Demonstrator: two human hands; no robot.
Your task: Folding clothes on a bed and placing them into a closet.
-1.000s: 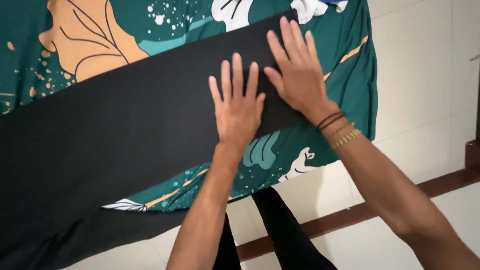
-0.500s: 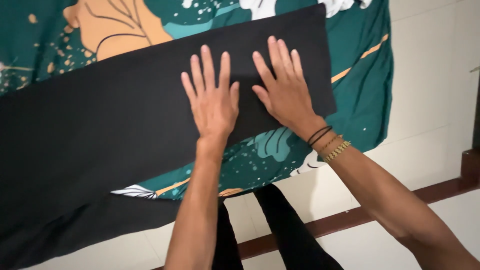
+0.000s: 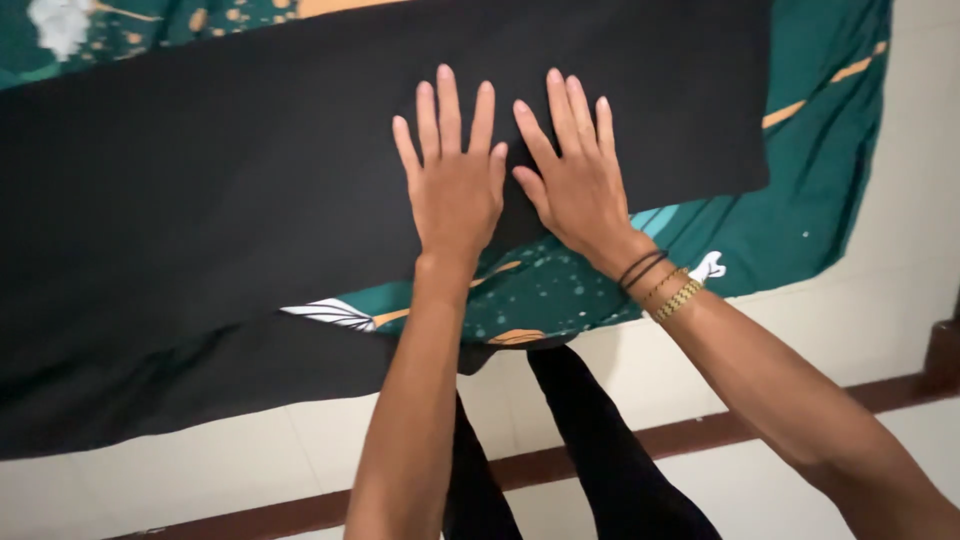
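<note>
Black cloth (image 3: 250,190) lies flat on a green sheet (image 3: 800,200) with orange and white leaf shapes. There is one black cloth — long, running from the left side to the right, its right end a little higher. Two hands press on it, side by side. The left hand (image 3: 455,185) is flat with fingers spread. The right hand (image 3: 575,180) is flat and spread too — three bands (image 3: 660,280) sit on its wrist.

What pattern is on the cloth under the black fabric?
Dark green cloth with orange and white leaf shapes and speckles, seen in the head view.
</note>
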